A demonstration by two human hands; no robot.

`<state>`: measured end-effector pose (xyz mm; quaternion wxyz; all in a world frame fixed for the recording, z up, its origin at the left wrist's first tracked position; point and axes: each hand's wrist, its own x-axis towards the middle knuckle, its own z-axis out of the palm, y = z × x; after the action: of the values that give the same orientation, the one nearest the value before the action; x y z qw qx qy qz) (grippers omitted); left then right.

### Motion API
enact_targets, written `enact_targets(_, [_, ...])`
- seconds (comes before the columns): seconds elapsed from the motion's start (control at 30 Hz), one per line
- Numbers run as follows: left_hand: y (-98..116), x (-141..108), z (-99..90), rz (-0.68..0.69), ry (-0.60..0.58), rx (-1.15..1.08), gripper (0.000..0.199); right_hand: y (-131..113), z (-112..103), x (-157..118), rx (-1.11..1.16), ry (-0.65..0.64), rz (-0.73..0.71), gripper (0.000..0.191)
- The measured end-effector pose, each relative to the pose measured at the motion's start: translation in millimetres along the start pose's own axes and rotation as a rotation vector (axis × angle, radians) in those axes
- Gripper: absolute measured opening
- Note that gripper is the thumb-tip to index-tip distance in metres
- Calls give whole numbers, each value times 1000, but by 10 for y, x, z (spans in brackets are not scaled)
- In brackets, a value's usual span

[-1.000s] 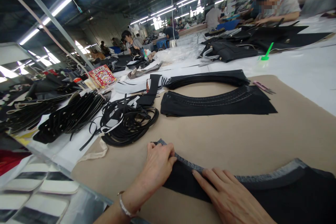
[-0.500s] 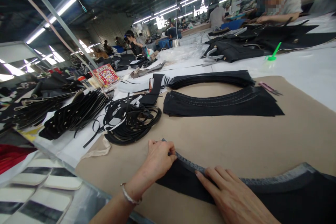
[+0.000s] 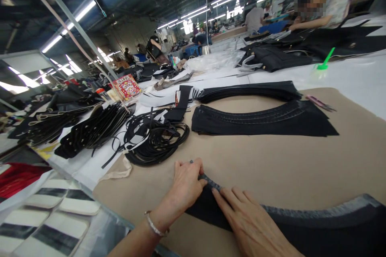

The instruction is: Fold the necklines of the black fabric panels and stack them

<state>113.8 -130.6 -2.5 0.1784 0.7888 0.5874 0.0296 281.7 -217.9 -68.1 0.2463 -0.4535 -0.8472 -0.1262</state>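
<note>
A curved black fabric piece (image 3: 304, 229) with a grey, crimped strip along its inner edge lies in front of me on the tan board. My left hand (image 3: 188, 182) pinches the far left end of that edge, thumb and fingers closed on it. Close beside it, my right hand (image 3: 250, 219) lies flat on the piece, fingers stretched out and fingertips touching the grey edge. My right palm hides the middle of the piece. Beyond my hands are two stacks of similar pieces: a nearer stack (image 3: 259, 124) with stitched curved edges and a farther stack (image 3: 250, 91).
Coiled black strips (image 3: 158, 148) lie left of the stacks, near a stack of black parts (image 3: 93, 128). Pink-handled snips (image 3: 319, 103) rest to the right, below a green-topped bottle (image 3: 322, 68). White panels (image 3: 45, 225) sit lower left. A co-worker (image 3: 328, 8) sits across the table.
My right hand has slid left along the grey edge, closer to my left hand. The left hand keeps its pinch. The view has shifted slightly.
</note>
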Motion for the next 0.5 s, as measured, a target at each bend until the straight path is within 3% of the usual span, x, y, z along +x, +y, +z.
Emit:
enact_targets(0.2, [-268, 75, -26, -40, 2, -90, 1, -33, 96, -1, -38, 14, 9, 54])
enact_targets(0.27, [-340, 101, -2, -47, -4, -130, 6, -24, 69, 19, -43, 28, 4, 55])
enact_targets(0.5, [-352, 130, 48, -88, 38, -199, 7, -2, 104, 14, -50, 72, 3, 49])
